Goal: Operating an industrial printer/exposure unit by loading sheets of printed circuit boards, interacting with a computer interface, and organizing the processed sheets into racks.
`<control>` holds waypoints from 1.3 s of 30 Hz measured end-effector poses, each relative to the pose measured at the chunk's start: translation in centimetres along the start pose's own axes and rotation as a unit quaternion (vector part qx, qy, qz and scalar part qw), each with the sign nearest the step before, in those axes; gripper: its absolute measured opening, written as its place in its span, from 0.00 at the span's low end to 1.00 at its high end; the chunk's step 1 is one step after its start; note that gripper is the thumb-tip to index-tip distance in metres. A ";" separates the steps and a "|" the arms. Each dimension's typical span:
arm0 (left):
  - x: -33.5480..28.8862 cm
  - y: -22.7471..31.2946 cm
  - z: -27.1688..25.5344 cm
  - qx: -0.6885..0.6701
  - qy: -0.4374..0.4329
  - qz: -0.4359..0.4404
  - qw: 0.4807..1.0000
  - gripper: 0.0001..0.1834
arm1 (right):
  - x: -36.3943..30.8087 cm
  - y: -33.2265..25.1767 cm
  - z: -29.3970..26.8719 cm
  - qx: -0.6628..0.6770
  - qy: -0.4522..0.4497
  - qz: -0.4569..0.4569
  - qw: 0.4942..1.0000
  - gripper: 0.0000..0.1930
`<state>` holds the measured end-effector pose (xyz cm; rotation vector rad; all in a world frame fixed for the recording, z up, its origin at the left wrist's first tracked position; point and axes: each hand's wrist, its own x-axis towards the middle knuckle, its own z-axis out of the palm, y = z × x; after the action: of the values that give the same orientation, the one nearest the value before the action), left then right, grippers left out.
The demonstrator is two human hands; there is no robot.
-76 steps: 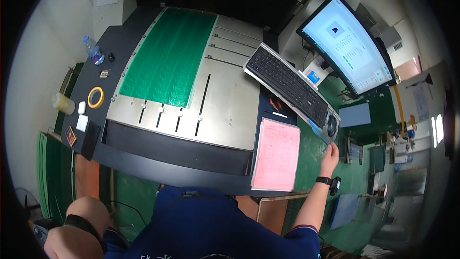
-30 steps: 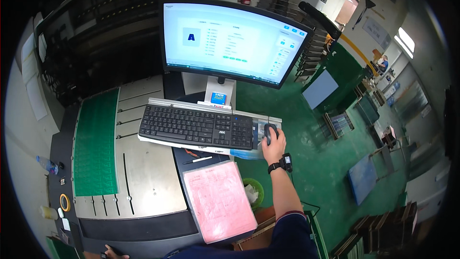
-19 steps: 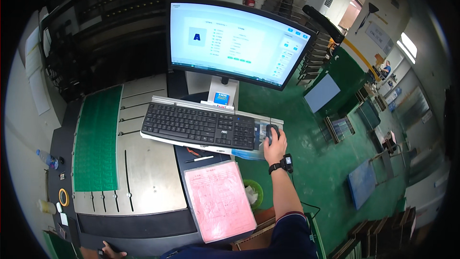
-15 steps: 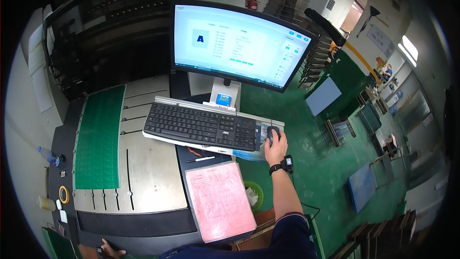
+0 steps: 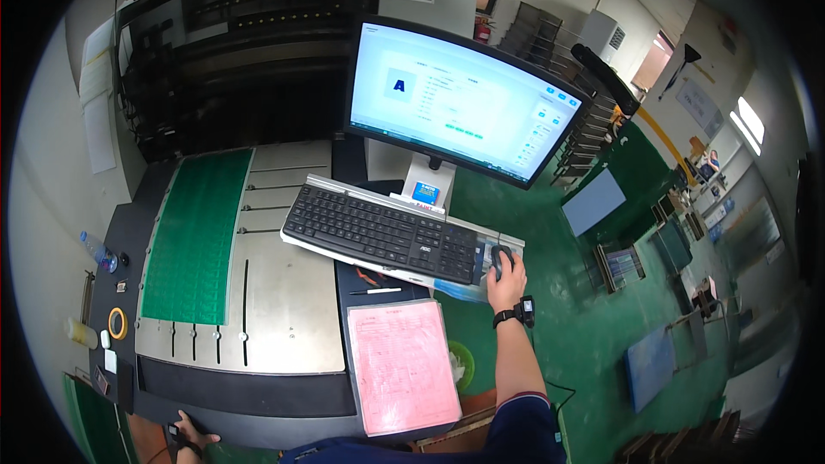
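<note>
My right hand (image 5: 507,282), with a black band and small device at the wrist, is closed over a black computer mouse (image 5: 501,259) on the right end of the keyboard tray. Left of it lies a black keyboard (image 5: 378,232), tilted slightly down to the right. Behind them a lit monitor (image 5: 464,103) shows a pale blue software window. My left hand (image 5: 196,433) is low at the near edge of the machine table, fingers apart, holding nothing visible. Between my arms rests a pink printed sheet (image 5: 404,365) in a clear sleeve, a pen (image 5: 375,291) just beyond it.
A green sheet (image 5: 198,241) lies on the slotted metal bed (image 5: 284,292) at left. Along the left edge are a water bottle (image 5: 99,251) and a yellow tape roll (image 5: 118,322). A green bin (image 5: 465,367) stands below the tray; racks (image 5: 580,150) stand farther back.
The view has shifted, so the monitor, keyboard and tray appear farther right and lower. My right hand stays on the mouse; more of my left hand shows at the table edge.
</note>
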<state>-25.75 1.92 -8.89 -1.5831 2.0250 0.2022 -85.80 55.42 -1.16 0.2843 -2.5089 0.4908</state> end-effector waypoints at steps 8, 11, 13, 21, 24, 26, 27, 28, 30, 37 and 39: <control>-1.1 -0.2 -0.5 -0.071 -0.048 0.008 0.996 0.81 | -0.5 -0.8 0.7 -0.017 0.012 -0.013 1.000 0.25; -1.3 -0.7 0.1 -0.085 -0.002 0.044 0.995 0.78 | -0.8 -1.1 0.5 -0.015 0.016 -0.005 1.000 0.28; -3.2 0.0 -1.8 -0.105 0.007 0.063 0.992 0.75 | -2.2 -3.4 -0.5 0.009 0.039 0.034 0.999 0.28; -5.7 1.0 -3.5 -0.072 0.018 0.073 0.995 0.74 | -19.9 -18.7 -6.3 0.170 -0.116 -0.129 0.970 0.22; -6.5 0.8 -3.4 -0.078 0.056 0.113 0.989 0.69 | -26.9 -24.1 -6.6 0.334 -0.302 -0.140 0.882 0.17; -7.4 0.1 -3.4 -0.130 0.059 0.130 0.981 0.64 | -30.2 -28.1 -8.5 0.355 -0.407 -0.156 0.827 0.16; -7.5 -0.5 -2.7 -0.193 0.080 0.147 0.967 0.60 | -31.7 -29.2 -8.8 0.354 -0.458 -0.161 0.799 0.16; -8.1 -1.0 -1.4 -0.256 0.099 0.164 0.947 0.57 | -33.0 -30.1 -9.4 0.351 -0.509 -0.164 0.769 0.16; -8.6 -2.1 0.6 -0.291 0.122 0.181 0.931 0.49 | -34.8 -32.4 -10.2 0.345 -0.563 -0.165 0.733 0.17; -8.3 -6.8 5.3 -0.432 0.174 0.279 0.840 0.21 | -38.9 -36.0 -8.8 0.310 -0.631 -0.201 0.682 0.15; -9.5 -9.6 7.3 -0.443 -0.003 0.312 0.840 0.10 | -39.4 -37.3 -9.1 0.306 -0.658 -0.234 0.647 0.15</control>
<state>-12.97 10.42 -8.12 -1.2438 2.5423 1.5765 -37.88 28.89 -5.80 2.1896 -3.1486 1.1936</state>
